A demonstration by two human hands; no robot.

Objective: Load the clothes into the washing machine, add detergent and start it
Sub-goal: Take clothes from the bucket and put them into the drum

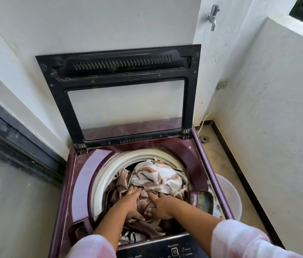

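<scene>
A maroon top-loading washing machine (83,172) stands below me with its glass lid (124,101) raised against the wall. Its drum is piled with clothes: a white cloth with brown patches (158,178) on top and brown fabric (143,222) beneath. My left hand (132,203) and my right hand (159,204) are both inside the drum, side by side, fingers spread and pressing down on the brown fabric. The detergent drawer (202,201) at the drum's right rim stands open. The control panel (165,250) runs along the front edge.
A pale plastic tub (230,194) sits on the floor right of the machine. A tap (212,15) sticks out of the wall above, with a socket (222,84) lower down. A dark-framed sliding door (13,138) is on the left, white walls all round.
</scene>
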